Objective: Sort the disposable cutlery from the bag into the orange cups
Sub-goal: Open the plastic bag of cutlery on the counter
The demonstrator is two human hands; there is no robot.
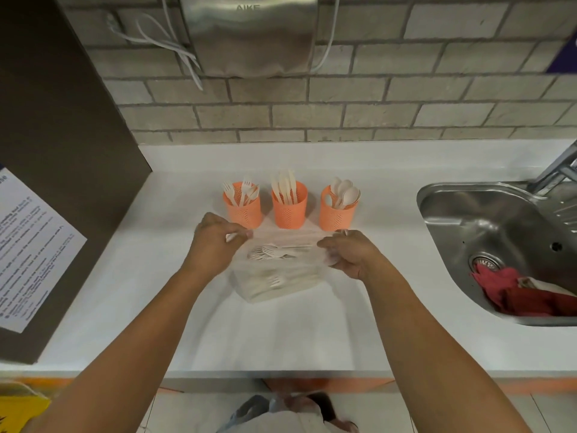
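L hand (pixel 215 245) & R hand (pixel 346 254) fingers pinch clear bag (pixel 281 289) mouth stretched left-right; forks (pixel 271 253) inside, tines pointing left.

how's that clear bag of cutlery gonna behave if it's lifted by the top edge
Probably floppy: the thin clear bag drapes limply between the left hand and right hand pinching its mouth. Likely light, since what shows inside is thin disposable forks. Those loose forks may slide and bunch at the lowest corner.
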